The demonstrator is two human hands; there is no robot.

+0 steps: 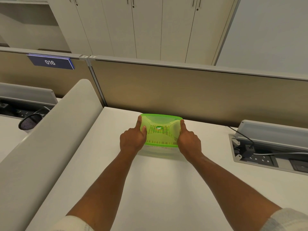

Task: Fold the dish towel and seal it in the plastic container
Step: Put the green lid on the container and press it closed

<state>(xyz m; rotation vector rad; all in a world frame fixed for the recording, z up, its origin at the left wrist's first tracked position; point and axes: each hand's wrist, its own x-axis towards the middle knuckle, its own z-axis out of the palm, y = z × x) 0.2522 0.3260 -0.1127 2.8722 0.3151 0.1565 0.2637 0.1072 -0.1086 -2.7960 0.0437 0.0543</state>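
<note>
Head view, looking forward and down: a white desk (150, 189) with a matte, bare top occupies the foreground. A tan partition panel (183, 90) with a grey cap rail closes its far edge, and a rounded grey divider (50, 139) runs along the left side. A blue plate marked 016 (50, 62) hangs on the neighbouring panel. Pale cabinet doors (141, 27) stand behind the partition. At the right, an open cable tray (256, 157) is set into the desk, with sockets and a black cable visible inside. A dark mesh bin (30, 121) sits beyond the divider on the left.

Plastic container (160, 148): located at the far middle of the desk, just beside the partition. Its long axis runs left to right, parallel to the partition. A translucent green lid (160, 129) sits on top, face up, with a round logo at centre. A striped dish towel (160, 139) shows through the lid, inside the container.

Left hand (131, 139): fingers curled around the left end of the container, thumb and forefinger extended along the lid's left edge and touching it. Right hand (189, 141): fingers curled at the right end, forefinger laid along the lid's right edge. Both grip the container between them. Light sleeves show at the bottom corners.
</note>
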